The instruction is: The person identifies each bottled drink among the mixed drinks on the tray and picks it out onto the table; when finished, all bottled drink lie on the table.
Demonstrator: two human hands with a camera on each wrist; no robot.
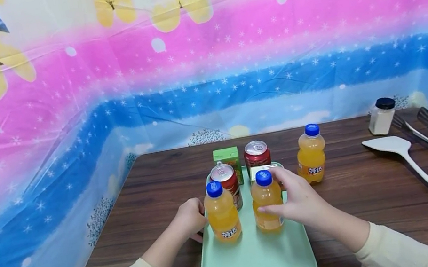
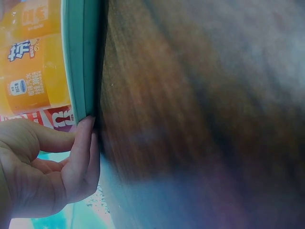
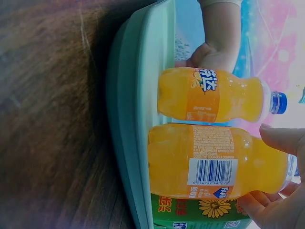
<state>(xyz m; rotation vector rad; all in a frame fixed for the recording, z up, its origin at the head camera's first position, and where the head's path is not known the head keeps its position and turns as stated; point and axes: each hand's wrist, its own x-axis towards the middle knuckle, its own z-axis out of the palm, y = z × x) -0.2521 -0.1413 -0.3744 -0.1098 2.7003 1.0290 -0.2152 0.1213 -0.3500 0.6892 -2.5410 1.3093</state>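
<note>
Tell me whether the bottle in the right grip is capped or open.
Capped: in the head view, a blue cap sits on top of the bottle, which the right grip holds.

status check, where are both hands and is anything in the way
Left hand pinching rim of green tray. Right hand holding an orange bottle. Spare orange bottle on table, beyond right hand; nothing plainly blocking.

Right wrist view: tray [image 3: 128,112], right hand [image 3: 282,212] cut off.
</note>
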